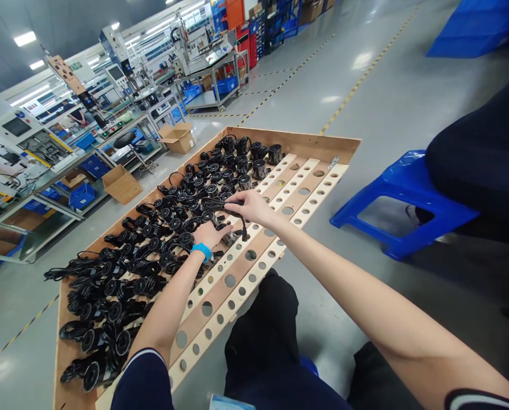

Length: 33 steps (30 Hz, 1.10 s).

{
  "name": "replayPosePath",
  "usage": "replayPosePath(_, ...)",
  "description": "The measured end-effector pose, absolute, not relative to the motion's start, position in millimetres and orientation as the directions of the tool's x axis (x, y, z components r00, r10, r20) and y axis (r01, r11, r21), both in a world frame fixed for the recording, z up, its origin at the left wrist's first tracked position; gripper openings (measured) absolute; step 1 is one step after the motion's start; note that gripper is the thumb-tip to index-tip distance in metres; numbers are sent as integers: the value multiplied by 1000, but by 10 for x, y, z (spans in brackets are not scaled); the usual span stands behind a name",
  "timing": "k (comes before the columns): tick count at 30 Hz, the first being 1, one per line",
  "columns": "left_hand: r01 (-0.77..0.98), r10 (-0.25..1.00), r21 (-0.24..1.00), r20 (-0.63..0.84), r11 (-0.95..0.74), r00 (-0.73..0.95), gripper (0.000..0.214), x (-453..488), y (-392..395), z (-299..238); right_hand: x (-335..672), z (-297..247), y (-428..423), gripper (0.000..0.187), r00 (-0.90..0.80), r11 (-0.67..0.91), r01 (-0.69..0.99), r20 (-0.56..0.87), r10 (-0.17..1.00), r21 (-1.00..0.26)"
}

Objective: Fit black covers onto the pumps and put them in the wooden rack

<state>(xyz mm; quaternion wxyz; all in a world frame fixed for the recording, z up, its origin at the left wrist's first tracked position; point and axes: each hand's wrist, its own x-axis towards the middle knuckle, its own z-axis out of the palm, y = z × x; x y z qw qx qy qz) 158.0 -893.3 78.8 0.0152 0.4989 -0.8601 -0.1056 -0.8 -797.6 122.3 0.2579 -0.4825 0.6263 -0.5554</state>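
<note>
A wooden tray [254, 278] with rows of round holes lies before me, with many black cylindrical motor-like units [198, 184] and their coiled cables standing in it. My right hand [251, 207] pinches a bundled black cable [220, 204]; one end with a small plug [244, 233] hangs below the fingers. Lower and to the left, my left hand [209, 234], with a blue band at the wrist, reaches over a black unit at the edge of the filled rows. Its thumb points right, its fingers are partly hidden, and I cannot make out what they grip.
A blue plastic stool [402, 196] stands right of the tray, beside a person's dark-clothed leg [480, 148]. Workbenches with machines [36, 154] line the left. Cardboard boxes [121, 183] sit on the floor beyond the tray's far side. Yellow-black tape [367, 71] marks the floor.
</note>
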Motion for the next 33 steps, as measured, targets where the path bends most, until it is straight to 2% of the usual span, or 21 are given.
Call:
replayPosePath(3,-813,-818,286,-136,508,-559,60,1701,-8997,940,18,1147,-8002,15,-460,-31,14,21,-888,-999)
replayPosePath(6,-761,-799,394,-102,515,-593,55,1838,-9009,1199,60,1099,-7981,17,-483,-8,123,-52,-874,-992)
replayPosePath(8,-716,-793,479,-63,509,-606,57,1885,-8954,1372,123,1085,-7955,20,-499,-18,114,-41,-865,-993)
replayPosePath(10,-643,-771,623,-98,445,-629,62,1874,-8858,1496,219,1087,-7930,24,-500,-57,44,27,-865,-997)
replayPosePath(12,-547,-730,772,-166,323,-664,62,1819,-8753,1554,334,1098,-7906,24,-490,-123,-110,161,-857,-986)
replayPosePath(14,-455,-705,872,-207,182,-678,56,1759,-8670,1560,441,1107,-7875,28,-478,-182,-251,285,-830,-951)
replayPosePath(16,-384,-716,922,-237,47,-656,50,1729,-8623,1547,518,1093,-7831,37,-453,-220,-277,329,-829,-935)
replayPosePath(19,-335,-694,933,-328,-131,-641,40,1760,-8606,1553,565,980,-7775,40,-499,-280,-210,348,-793,-937)
replayPosePath(22,-378,-677,915,-368,-142,-637,36,1830,-8625,1608,588,735,-7809,36,-636,-264,-336,424,-645,-904)
replayPosePath(23,-390,-682,911,-370,-134,-631,36,1850,-8637,1633,604,636,-7847,37,-618,-227,-416,457,-639,-880)
replayPosePath(26,-413,-684,904,-370,-109,-628,36,1893,-8692,1700,680,365,-8017,55,-448,-98,-624,458,-768,-775)
replayPosePath(28,-410,-670,912,-319,-24,-670,35,1911,-8750,1725,724,243,-8137,60,-386,-12,-701,394,-834,-713)
replayPosePath(31,-373,-601,905,-186,203,-777,37,1943,-8879,1702,710,151,-8265,46,-330,19,-737,335,-883,-676)
replayPosePath(33,-401,-571,858,-163,320,-804,35,1975,-8988,1644,644,129,-8303,37,-296,-14,-731,335,-894,-682)
